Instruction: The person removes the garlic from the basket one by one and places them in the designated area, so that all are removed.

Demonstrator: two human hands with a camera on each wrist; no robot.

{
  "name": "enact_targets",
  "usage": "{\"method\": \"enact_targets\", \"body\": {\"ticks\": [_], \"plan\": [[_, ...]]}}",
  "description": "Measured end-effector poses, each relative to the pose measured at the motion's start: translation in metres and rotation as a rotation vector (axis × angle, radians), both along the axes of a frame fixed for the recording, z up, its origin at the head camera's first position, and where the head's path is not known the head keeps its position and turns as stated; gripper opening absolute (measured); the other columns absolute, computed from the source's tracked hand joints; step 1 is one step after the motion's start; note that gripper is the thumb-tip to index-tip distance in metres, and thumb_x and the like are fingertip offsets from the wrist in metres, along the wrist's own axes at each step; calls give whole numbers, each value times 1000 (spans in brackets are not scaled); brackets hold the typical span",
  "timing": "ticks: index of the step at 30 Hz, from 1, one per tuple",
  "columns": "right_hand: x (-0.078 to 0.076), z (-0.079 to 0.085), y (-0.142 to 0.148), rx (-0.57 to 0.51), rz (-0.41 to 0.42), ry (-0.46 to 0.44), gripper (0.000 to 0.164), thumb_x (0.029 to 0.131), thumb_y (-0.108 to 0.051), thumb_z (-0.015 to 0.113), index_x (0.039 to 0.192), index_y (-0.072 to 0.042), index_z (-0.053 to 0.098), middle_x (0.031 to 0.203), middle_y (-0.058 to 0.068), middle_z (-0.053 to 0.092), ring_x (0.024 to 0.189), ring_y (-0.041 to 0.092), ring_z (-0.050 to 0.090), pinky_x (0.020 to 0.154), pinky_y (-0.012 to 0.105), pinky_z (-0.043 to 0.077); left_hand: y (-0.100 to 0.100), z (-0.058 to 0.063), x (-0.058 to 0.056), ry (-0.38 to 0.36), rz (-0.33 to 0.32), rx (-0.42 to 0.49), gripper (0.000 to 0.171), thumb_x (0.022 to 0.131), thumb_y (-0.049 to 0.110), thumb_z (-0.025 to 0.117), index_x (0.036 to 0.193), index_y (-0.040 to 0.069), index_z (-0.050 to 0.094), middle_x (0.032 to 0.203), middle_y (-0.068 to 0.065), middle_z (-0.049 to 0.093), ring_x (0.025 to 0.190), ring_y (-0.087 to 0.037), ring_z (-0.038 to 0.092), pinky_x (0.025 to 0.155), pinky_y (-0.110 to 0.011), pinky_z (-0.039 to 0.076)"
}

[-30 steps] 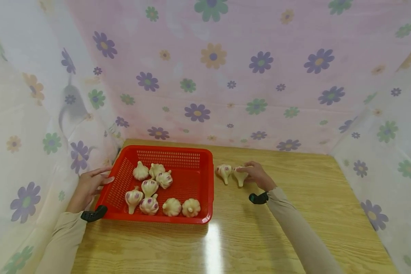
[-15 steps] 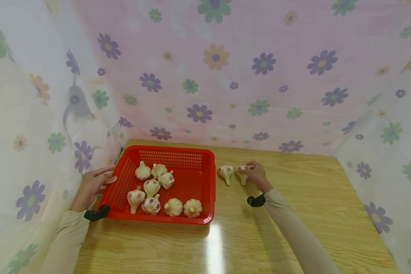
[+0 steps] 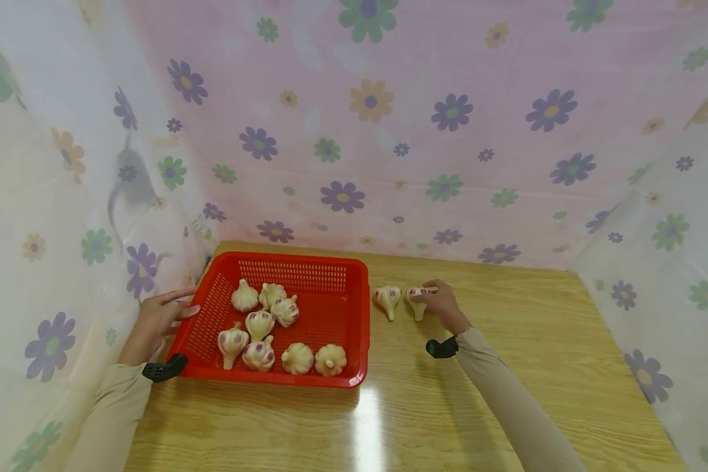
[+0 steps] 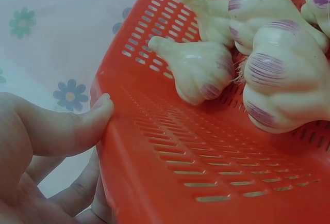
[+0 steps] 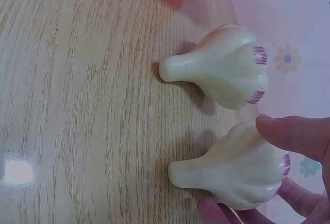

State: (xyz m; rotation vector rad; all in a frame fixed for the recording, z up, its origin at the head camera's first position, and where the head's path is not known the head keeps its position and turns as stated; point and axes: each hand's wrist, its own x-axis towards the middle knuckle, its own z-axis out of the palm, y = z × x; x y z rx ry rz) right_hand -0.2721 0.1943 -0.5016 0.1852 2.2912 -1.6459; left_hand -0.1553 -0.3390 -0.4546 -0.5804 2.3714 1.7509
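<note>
My left hand (image 3: 156, 324) grips the left side of a red plastic basket (image 3: 324, 314). In the left wrist view the thumb presses on the rim (image 4: 105, 131) while the other fingers lie against the outside. Several white garlic bulbs (image 3: 259, 324) with purple marks lie in the basket. Right of it, two more garlic bulbs are on the table. My right hand (image 3: 442, 303) holds the farther-right garlic bulb (image 5: 232, 167) by its rounded end, thumb on one side and fingers on the other. The neighbouring garlic bulb (image 5: 219, 69) lies untouched, its stem pointing the same way.
The wooden table (image 3: 507, 341) stretches to the right and toward me. A flowered curtain (image 3: 389, 144) rises behind it and along both sides, close to my left hand. Black wrist cameras (image 3: 442, 347) sit at both cuffs.
The view has shifted slightly. The bulb in my right hand stands a little farther from its neighbour. My left hand stays on the basket.
</note>
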Motion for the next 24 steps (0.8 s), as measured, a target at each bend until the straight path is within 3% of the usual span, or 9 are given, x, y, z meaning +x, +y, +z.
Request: {"method": "enact_targets", "body": {"ticks": [10, 15, 21, 24], "plan": [[-4, 0, 7, 13, 41, 18, 62, 87, -14, 67, 136, 10, 36, 130, 31, 40, 113, 45, 49, 93, 53, 43, 0, 3, 0, -11, -3, 10, 65, 89, 22, 65, 145, 4, 36, 118, -16, 58, 79, -16, 67, 69, -33, 55], [-5, 1, 7, 9, 57, 32, 60, 86, -12, 68, 133, 11, 38, 129, 31, 42, 111, 44, 50, 91, 53, 44, 1, 3, 0, -7, -1, -11, 64, 90, 24, 63, 145, 4, 37, 131, -26, 48, 77, -13, 66, 69, -33, 55], [-4, 4, 8, 35, 63, 41, 56, 87, -10, 67, 131, 11, 40, 129, 31, 43, 110, 44, 50, 92, 54, 44, 1, 2, 0, 20, -9, -11, 64, 89, 24, 65, 143, 3, 39, 119, -15, 57, 77, -10, 64, 68, -31, 55], [-5, 6, 9, 46, 69, 46, 56, 86, -11, 67, 131, 11, 40, 130, 30, 42, 110, 44, 50, 92, 55, 43, 0, 1, -1, 20, -7, -15, 63, 90, 24, 64, 144, 3, 38, 121, -17, 56, 77, -12, 65, 67, -33, 55]]}}
